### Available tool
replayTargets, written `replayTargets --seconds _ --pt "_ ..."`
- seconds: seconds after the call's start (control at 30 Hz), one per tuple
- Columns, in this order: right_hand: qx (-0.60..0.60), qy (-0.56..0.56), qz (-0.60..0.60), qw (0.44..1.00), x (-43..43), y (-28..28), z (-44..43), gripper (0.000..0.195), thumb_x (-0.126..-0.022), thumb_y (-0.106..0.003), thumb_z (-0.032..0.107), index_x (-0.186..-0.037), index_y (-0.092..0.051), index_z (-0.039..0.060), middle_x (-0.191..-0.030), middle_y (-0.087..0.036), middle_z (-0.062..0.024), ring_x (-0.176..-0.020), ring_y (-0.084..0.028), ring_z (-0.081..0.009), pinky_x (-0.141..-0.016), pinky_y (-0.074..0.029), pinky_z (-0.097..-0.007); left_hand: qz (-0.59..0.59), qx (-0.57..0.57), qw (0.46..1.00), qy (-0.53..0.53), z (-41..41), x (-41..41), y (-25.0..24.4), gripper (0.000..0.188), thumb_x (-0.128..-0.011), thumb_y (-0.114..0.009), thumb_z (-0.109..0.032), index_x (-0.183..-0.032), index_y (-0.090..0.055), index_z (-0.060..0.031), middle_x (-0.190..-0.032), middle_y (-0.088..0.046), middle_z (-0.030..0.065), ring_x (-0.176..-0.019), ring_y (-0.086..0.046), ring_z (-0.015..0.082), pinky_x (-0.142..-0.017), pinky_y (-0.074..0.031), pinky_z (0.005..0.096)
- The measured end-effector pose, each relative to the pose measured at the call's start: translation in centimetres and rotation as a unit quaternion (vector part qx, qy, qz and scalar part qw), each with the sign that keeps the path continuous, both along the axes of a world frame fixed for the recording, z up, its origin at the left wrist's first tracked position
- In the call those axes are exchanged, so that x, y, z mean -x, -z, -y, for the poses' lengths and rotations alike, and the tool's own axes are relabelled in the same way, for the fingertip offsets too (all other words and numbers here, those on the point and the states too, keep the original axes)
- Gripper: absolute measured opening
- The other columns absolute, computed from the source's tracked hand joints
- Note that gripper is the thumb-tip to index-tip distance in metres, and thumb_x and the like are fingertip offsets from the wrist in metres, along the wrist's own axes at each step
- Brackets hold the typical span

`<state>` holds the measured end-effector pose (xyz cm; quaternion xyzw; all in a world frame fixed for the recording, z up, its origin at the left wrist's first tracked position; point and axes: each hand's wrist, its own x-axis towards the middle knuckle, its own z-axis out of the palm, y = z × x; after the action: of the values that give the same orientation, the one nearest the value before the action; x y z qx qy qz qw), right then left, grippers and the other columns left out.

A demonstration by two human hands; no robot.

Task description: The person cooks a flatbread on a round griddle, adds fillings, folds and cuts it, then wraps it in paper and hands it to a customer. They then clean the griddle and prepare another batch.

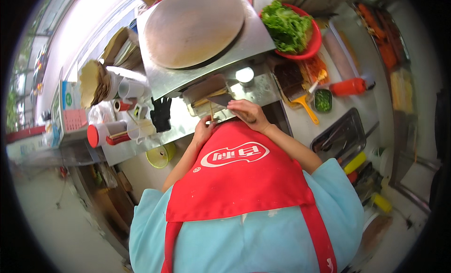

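Close in front of the red apron, my right hand (251,114) grips a knife by its brown handle. The broad dark blade (220,99) points left, over a clear plastic container (193,109). My left hand (203,129) pinches a thin light wooden stick (211,110) standing roughly upright just below the blade. Whether blade and stick touch I cannot tell. Several long, thin, light-brown pieces lie in the container; their exact kind is unclear. Behind it stands a round crepe griddle (193,30) on a steel body.
A black glove (161,114), a red-lidded jar (105,132) and plastic cups lie left. At right stand a red bowl (317,40) of lettuce, a sauce tray (289,81) with a yellow-handled brush (306,107), chopped greens (323,100), a red bottle (348,87) and a black tray (343,132).
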<state>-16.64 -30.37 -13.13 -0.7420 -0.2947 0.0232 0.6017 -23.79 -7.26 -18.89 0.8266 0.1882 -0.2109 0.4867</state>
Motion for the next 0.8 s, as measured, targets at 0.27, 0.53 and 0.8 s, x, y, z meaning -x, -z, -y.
replayTargets --seconds 0.27,0.53,0.8 --pt "-0.495 0.18 -0.578 0.623 -1.1 3.9 1.3 0.028 -0.087 -0.057 0.006 -0.115 -0.055 0.0109 -0.108 -0.057 -0.0055 -0.1 -0.057 -0.019 -0.087 -0.05 -0.0335 0.019 0.043 0.998 -0.033 1.9 -1.0 1.1 0.046 -0.085 -0.058 -0.011 -0.127 -0.043 0.0 -0.122 -0.052 0.0158 -0.085 -0.061 0.0225 -0.069 -0.051 0.0309" --pt "-0.471 0.159 -0.556 0.666 -0.1 4.1 1.1 0.029 -0.087 -0.055 0.003 -0.115 -0.052 0.0109 -0.108 -0.055 -0.005 -0.102 -0.056 -0.0199 -0.088 -0.051 -0.0349 -0.018 -0.002 1.0 -0.011 1.9 1.4 1.9 0.044 -0.085 -0.058 -0.019 -0.124 -0.049 0.0002 -0.116 -0.058 0.0163 -0.092 -0.061 0.0225 -0.079 -0.049 0.0321" --pt "-0.114 0.093 -0.175 0.973 -0.5 2.0 -3.0 0.025 -0.083 -0.058 0.0 -0.107 -0.058 0.0058 -0.106 -0.058 -0.0051 -0.098 -0.057 -0.0179 -0.086 -0.046 -0.0289 -0.011 0.019 0.994 -0.104 0.7 6.5 0.7 0.039 -0.083 -0.06 -0.019 -0.117 -0.055 -0.0008 -0.111 -0.061 0.0164 -0.098 -0.061 0.0256 -0.087 -0.048 0.0332"
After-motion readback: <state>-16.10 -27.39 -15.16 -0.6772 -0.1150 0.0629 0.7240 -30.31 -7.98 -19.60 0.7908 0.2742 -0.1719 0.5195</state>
